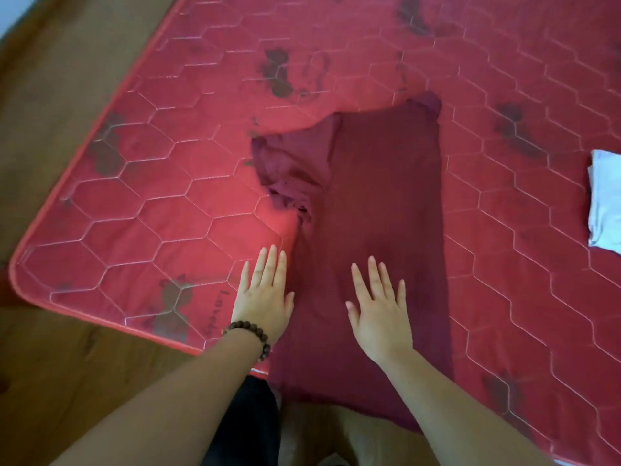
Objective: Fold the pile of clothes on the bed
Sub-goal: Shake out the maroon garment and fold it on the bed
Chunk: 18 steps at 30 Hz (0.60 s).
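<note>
A dark maroon garment (379,203) lies spread lengthwise on the red quilted bed cover (161,203), folded into a long strip, with one sleeve bunched out to its left (289,169). My left hand (263,297), with a bead bracelet at the wrist, rests flat with fingers apart on the cover at the garment's left edge. My right hand (379,311) lies flat and open on the garment's lower part. Neither hand grips anything.
A folded pale blue-white cloth (605,200) lies at the right edge of the view. The bed's rounded corner (20,264) is at the left, with wooden floor (50,95) beyond it. The garment's bottom hem hangs over the near bed edge.
</note>
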Each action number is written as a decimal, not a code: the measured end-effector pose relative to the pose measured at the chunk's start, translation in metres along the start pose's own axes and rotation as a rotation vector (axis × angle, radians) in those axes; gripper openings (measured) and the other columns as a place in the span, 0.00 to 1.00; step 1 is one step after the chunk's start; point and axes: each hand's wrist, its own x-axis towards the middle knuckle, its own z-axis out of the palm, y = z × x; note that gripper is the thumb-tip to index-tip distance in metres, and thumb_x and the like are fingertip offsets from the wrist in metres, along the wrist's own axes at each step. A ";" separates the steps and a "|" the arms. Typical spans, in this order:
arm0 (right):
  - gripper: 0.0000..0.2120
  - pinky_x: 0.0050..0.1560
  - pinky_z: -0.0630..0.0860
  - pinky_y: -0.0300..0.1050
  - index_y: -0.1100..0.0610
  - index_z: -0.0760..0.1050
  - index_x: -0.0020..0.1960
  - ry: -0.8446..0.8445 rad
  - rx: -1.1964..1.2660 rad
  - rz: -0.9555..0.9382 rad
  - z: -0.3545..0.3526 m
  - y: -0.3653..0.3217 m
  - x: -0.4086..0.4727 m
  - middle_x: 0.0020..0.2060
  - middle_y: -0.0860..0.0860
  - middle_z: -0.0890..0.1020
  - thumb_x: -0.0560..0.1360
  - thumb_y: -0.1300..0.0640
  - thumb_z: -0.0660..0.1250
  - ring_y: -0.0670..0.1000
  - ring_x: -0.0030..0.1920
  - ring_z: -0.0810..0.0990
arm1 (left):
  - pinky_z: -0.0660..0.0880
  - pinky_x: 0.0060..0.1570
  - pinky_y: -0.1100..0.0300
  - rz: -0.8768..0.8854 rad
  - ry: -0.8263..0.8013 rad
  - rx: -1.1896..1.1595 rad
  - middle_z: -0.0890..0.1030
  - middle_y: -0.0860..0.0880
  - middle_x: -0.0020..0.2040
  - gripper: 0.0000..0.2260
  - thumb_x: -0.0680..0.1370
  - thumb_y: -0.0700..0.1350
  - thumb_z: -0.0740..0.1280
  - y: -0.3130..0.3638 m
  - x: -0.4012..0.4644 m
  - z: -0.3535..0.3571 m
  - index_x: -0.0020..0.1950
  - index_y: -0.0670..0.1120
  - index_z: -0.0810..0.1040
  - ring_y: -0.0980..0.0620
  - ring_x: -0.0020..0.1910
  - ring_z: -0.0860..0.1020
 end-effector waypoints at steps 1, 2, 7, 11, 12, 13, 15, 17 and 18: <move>0.30 0.75 0.50 0.62 0.51 0.49 0.78 0.010 0.001 -0.014 -0.006 -0.010 0.018 0.77 0.53 0.47 0.79 0.47 0.56 0.55 0.77 0.49 | 0.41 0.75 0.47 -0.002 0.006 0.000 0.41 0.45 0.78 0.30 0.81 0.53 0.49 -0.008 0.015 -0.006 0.76 0.43 0.38 0.48 0.77 0.39; 0.31 0.75 0.49 0.62 0.52 0.50 0.78 0.027 -0.005 -0.030 -0.010 -0.020 0.037 0.77 0.54 0.48 0.79 0.47 0.57 0.54 0.77 0.48 | 0.41 0.75 0.47 -0.002 0.026 0.000 0.41 0.45 0.78 0.31 0.81 0.53 0.51 -0.017 0.031 -0.010 0.76 0.43 0.38 0.48 0.77 0.39; 0.37 0.75 0.49 0.61 0.56 0.49 0.78 0.075 -0.032 -0.146 -0.023 -0.071 0.145 0.78 0.54 0.48 0.76 0.45 0.61 0.53 0.78 0.46 | 0.43 0.75 0.45 0.061 0.098 -0.059 0.40 0.44 0.78 0.35 0.79 0.54 0.56 -0.056 0.120 -0.021 0.76 0.42 0.38 0.47 0.77 0.39; 0.36 0.76 0.43 0.59 0.59 0.45 0.78 -0.007 -0.076 -0.178 -0.016 -0.104 0.212 0.78 0.55 0.45 0.77 0.47 0.57 0.52 0.77 0.40 | 0.48 0.75 0.44 0.289 0.140 -0.055 0.48 0.43 0.78 0.35 0.77 0.53 0.58 -0.070 0.176 -0.027 0.78 0.41 0.46 0.46 0.77 0.45; 0.34 0.76 0.41 0.58 0.60 0.44 0.78 -0.048 -0.095 -0.172 -0.011 -0.108 0.220 0.78 0.56 0.44 0.78 0.48 0.51 0.53 0.77 0.38 | 0.49 0.75 0.45 0.348 0.133 -0.055 0.50 0.44 0.78 0.33 0.77 0.52 0.57 -0.073 0.185 -0.026 0.77 0.41 0.48 0.46 0.77 0.47; 0.32 0.75 0.40 0.57 0.60 0.43 0.78 -0.080 -0.102 -0.165 -0.006 -0.111 0.223 0.78 0.56 0.44 0.77 0.48 0.45 0.53 0.76 0.38 | 0.50 0.75 0.45 0.396 0.116 -0.050 0.52 0.44 0.78 0.32 0.78 0.52 0.56 -0.075 0.190 -0.023 0.77 0.41 0.50 0.46 0.77 0.49; 0.33 0.75 0.41 0.54 0.61 0.47 0.77 -0.097 -0.029 -0.174 -0.001 -0.111 0.224 0.77 0.57 0.48 0.75 0.48 0.40 0.52 0.76 0.40 | 0.52 0.75 0.46 0.439 0.063 -0.054 0.56 0.45 0.77 0.30 0.78 0.51 0.57 -0.079 0.197 -0.018 0.77 0.41 0.53 0.47 0.77 0.53; 0.32 0.76 0.45 0.53 0.60 0.57 0.76 -0.078 0.142 -0.197 -0.007 -0.109 0.224 0.77 0.55 0.55 0.75 0.49 0.43 0.50 0.77 0.47 | 0.57 0.74 0.49 0.431 0.065 -0.089 0.62 0.43 0.76 0.26 0.79 0.45 0.57 -0.086 0.197 -0.013 0.76 0.40 0.58 0.48 0.75 0.59; 0.30 0.76 0.51 0.53 0.60 0.65 0.73 -0.037 0.231 -0.195 -0.012 -0.106 0.227 0.75 0.55 0.62 0.75 0.50 0.46 0.50 0.76 0.54 | 0.60 0.72 0.49 0.432 0.089 -0.096 0.65 0.43 0.74 0.24 0.78 0.43 0.54 -0.090 0.195 -0.011 0.74 0.39 0.61 0.48 0.74 0.62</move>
